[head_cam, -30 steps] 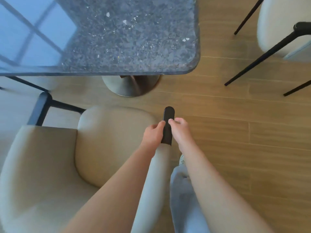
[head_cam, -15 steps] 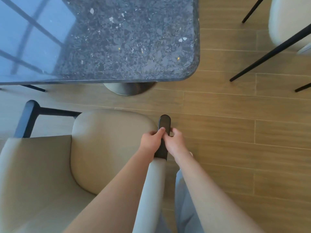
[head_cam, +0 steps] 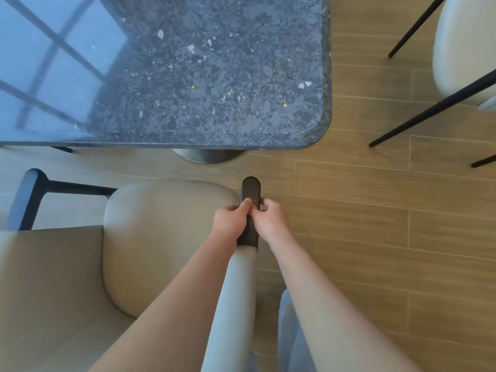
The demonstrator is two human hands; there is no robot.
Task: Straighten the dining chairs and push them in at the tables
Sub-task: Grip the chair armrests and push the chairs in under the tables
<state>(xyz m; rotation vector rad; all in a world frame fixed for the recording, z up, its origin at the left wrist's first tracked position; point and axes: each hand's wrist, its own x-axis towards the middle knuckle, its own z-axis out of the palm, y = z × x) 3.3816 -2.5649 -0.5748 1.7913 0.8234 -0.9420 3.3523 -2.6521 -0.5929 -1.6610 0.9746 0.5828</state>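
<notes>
Chair (head_cam: 150,237) sits just short of the table (head_cam: 214,76), seat not tucked under, and your left hand (head_cam: 230,221) and right hand (head_cam: 271,224) both grip its black armrest tip (head_cam: 251,189); probably heavyish, stiff frame, so push low from there.

Polished dark speckled stone on the table top (head_cam: 214,76), glossy enough to mirror window bars, above a smooth dull metal pedestal base (head_cam: 206,156). Beige matt upholstery, smooth like leather or faux leather, over the near chair (head_cam: 161,237), with a dark, slightly glossy armrest cap (head_cam: 251,189) gripped between left hand (head_cam: 230,221) and right hand (head_cam: 271,221), and thin black matt metal frame tubes (head_cam: 77,187). Wood-look plank floor (head_cam: 375,237), satin and lightly grained; similar pale upholstery and black metal legs on the far chair (head_cam: 456,44).
</notes>
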